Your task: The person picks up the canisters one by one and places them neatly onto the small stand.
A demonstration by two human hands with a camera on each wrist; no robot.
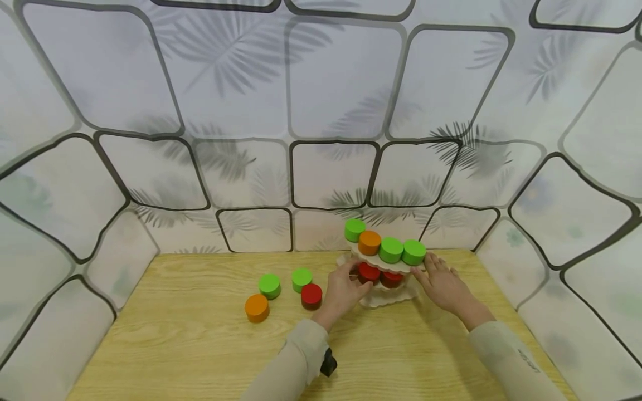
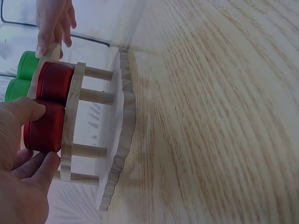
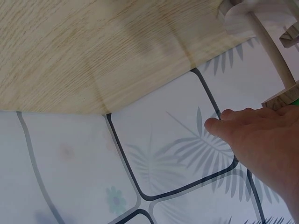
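Observation:
A pale wooden three-tier stand (image 1: 386,301) with wavy edges rises at the right of the table. Its top tier carries green round tins (image 1: 414,253) and an orange round tin (image 1: 369,243). Two red round tins are on the middle tier. My left hand (image 1: 344,292) pinches the nearer red round tin (image 2: 45,128) between thumb and fingers at the tier's left part. The other red round tin (image 2: 54,83) stands right beside it. At the top tier's right end, my right hand (image 1: 445,285) touches the edge, its fingers extended.
Left of the stand, two green tins (image 1: 270,286), an orange tin (image 1: 257,308) and a red tin (image 1: 311,297) stand on the wooden table (image 1: 200,345). Patterned walls (image 1: 251,178) enclose the back and sides. A black object (image 1: 328,363) shows at the left wrist.

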